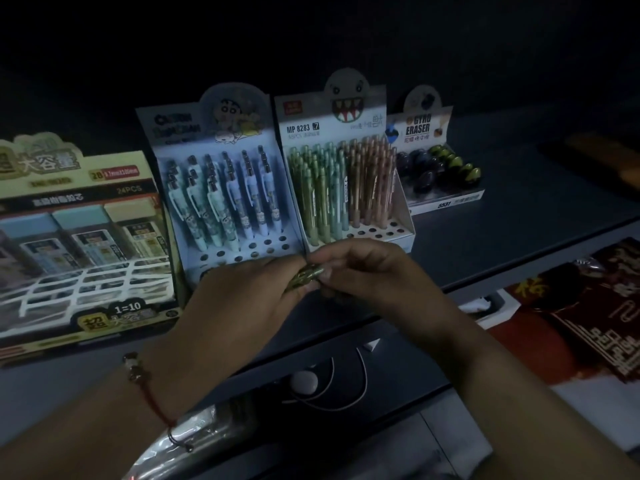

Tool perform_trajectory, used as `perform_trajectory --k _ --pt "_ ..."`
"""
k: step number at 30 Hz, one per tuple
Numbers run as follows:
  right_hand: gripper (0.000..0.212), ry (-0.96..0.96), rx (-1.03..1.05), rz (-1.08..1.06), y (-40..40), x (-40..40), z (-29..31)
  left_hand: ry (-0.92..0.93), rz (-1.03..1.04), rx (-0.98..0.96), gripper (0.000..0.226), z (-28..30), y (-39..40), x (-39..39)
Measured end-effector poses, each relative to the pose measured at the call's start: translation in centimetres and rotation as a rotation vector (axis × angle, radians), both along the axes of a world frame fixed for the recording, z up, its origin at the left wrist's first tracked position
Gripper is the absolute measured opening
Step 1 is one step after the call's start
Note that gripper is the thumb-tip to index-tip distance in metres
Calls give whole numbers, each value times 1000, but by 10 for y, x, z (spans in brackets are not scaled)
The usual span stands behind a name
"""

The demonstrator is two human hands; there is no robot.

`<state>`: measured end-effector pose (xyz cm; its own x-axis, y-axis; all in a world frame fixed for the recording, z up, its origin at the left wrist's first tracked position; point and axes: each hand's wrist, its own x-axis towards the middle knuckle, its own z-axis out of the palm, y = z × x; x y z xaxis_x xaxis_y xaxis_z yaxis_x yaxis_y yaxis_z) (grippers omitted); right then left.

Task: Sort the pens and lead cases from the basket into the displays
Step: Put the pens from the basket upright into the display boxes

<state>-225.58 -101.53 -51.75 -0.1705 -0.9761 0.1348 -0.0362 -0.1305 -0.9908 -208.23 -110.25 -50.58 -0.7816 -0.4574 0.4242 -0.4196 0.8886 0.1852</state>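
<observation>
Both hands, green pens pinched between

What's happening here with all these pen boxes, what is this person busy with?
A person is sorting stationery into shop displays in dim light. Both hands, the left hand and the right hand, hold a small bunch of green pens just in front of the shark-face pen display, which holds green and pink pens and has empty holes in its front rows. Beside it stand a cartoon pen display and a lead case box.
</observation>
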Motion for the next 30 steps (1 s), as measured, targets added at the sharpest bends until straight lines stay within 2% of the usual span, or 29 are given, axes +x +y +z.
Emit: perform_trajectory --k 4,9,11,15,20,26,30 --pt "21 -69 23 -18 5 -1 -1 35 -38 19 48 4 3 1" --pt "13 65 83 -32 8 -7 1 -10 -34 -28 55 0 2 1" --pt "11 58 98 -97 11 -18 9 -15 2 -22 57 6 1 3" --pt "12 -67 152 -277 14 -47 20 -14 73 124 61 14 -7 13" --pt "26 -281 147 -405 12 -64 17 -104 108 187 61 11 -11 13" --pt "16 -432 91 -469 11 -67 18 -27 64 228 29 5 1 10" --pt "9 -448 38 -497 8 -65 17 -50 51 180 26 5 2 9"
